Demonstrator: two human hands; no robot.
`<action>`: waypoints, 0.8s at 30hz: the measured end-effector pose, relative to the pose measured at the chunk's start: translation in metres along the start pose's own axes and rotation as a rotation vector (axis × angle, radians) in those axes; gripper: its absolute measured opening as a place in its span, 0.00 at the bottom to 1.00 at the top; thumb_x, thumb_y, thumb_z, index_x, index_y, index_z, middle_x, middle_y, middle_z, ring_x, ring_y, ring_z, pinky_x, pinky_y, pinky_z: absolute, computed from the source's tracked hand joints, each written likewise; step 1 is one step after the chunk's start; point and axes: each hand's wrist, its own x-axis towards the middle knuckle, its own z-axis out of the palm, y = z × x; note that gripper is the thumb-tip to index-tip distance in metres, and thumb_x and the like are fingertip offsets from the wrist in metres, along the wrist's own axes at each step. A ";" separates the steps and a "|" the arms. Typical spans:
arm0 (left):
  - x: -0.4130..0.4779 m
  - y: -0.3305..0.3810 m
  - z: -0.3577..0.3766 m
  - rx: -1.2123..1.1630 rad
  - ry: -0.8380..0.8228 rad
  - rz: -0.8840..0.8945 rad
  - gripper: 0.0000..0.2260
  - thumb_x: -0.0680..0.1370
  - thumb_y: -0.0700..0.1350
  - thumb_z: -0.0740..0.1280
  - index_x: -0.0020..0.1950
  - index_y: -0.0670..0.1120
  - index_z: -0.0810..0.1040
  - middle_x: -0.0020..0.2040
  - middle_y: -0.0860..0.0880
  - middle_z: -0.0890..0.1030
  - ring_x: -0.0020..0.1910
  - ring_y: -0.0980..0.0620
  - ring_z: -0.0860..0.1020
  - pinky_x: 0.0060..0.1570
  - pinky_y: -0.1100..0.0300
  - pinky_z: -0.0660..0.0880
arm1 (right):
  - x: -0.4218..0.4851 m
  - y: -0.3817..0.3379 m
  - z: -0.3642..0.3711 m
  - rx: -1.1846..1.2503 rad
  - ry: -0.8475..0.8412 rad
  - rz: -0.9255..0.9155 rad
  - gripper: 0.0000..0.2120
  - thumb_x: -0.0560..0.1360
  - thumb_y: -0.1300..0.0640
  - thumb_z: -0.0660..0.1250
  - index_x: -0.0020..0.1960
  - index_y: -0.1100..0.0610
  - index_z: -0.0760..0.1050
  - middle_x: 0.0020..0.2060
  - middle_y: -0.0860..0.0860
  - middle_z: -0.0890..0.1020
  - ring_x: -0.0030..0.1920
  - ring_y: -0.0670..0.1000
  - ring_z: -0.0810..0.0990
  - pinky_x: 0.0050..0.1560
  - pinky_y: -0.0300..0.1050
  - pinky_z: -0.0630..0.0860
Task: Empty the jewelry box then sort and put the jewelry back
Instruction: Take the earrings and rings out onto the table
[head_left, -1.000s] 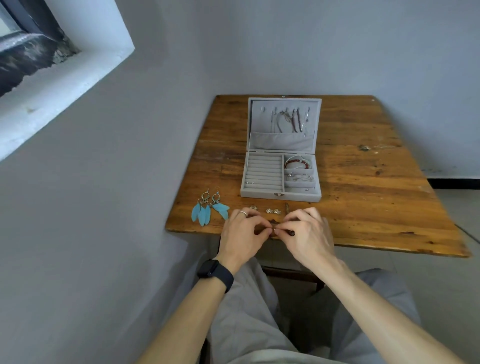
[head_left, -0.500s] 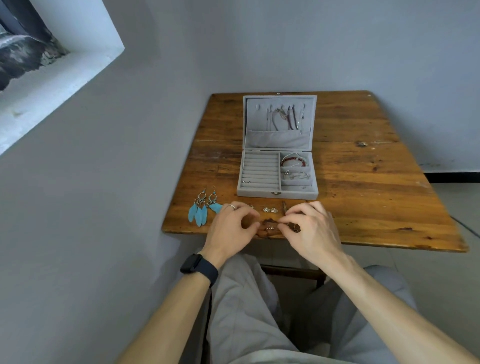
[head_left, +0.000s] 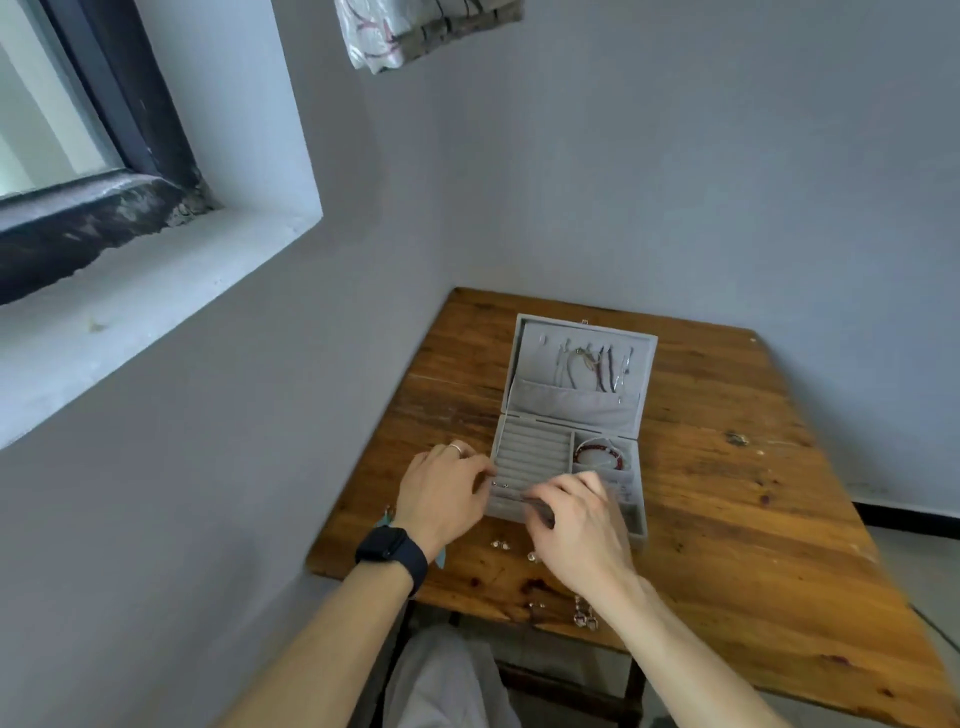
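Wooden table (head_left: 727, 499), curled fingers (head_left: 569, 486) over jewelry box (head_left: 532, 447)

I'm getting soft, even daylight coming from the window (head_left: 57, 119) at upper left; straight lines are bowing at the edges, fine detail smearing slightly.

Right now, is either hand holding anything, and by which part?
Right hand pinches a small dark piece over the jewelry box; by which part, cannot tell. Left hand: cannot tell.
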 end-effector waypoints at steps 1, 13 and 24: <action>0.003 0.001 0.002 0.012 -0.016 -0.005 0.13 0.81 0.54 0.62 0.64 0.59 0.79 0.63 0.56 0.77 0.61 0.53 0.75 0.60 0.56 0.70 | 0.007 -0.002 0.002 -0.013 -0.020 -0.007 0.13 0.78 0.47 0.65 0.59 0.47 0.82 0.52 0.44 0.82 0.57 0.49 0.73 0.55 0.48 0.75; 0.020 0.027 0.003 0.319 -0.104 -0.132 0.11 0.81 0.43 0.61 0.58 0.48 0.81 0.61 0.47 0.79 0.65 0.44 0.71 0.57 0.49 0.70 | 0.031 -0.005 0.020 -0.013 -0.120 0.017 0.13 0.80 0.48 0.62 0.62 0.44 0.80 0.54 0.46 0.81 0.58 0.51 0.71 0.58 0.47 0.74; 0.018 0.027 0.004 0.130 -0.106 -0.161 0.08 0.82 0.46 0.63 0.58 0.51 0.81 0.60 0.50 0.78 0.62 0.48 0.73 0.55 0.53 0.74 | 0.036 -0.002 0.014 0.078 -0.187 0.045 0.14 0.81 0.45 0.62 0.63 0.42 0.80 0.54 0.47 0.81 0.56 0.51 0.71 0.57 0.45 0.72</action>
